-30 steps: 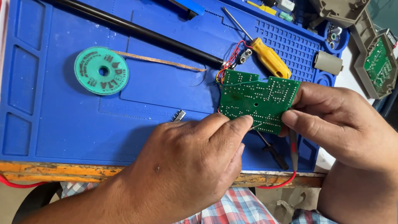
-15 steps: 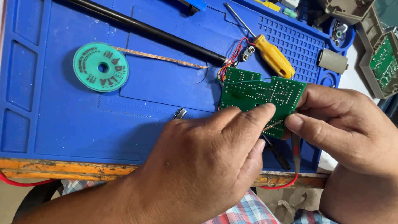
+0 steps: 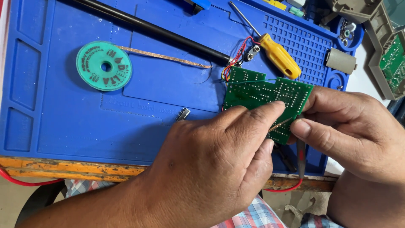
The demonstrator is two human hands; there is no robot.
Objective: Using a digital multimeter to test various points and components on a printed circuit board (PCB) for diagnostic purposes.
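A green circuit board [image 3: 261, 95] is held solder side up over the right part of a blue work mat [image 3: 63, 122]. My right hand [image 3: 350, 131] grips its right edge, thumb on top. My left hand [image 3: 219, 156] covers the board's lower left, its index finger lying across the board, and a thin metal tip [image 3: 279, 125] shows between its fingers. Red and black wires [image 3: 236, 57] run from the board's top left corner.
A green spool of copper braid [image 3: 104, 66] lies at the mat's left, its braid trailing right. A long black rod [image 3: 152, 29] crosses the top. A yellow-handled screwdriver [image 3: 279, 56] lies top right, beside a grey casing with another green board [image 3: 390, 55]. The wooden table edge [image 3: 76, 166] runs below.
My left index finger has slid further right across the board, and the board has shifted slightly right and up. The view has drifted a little.
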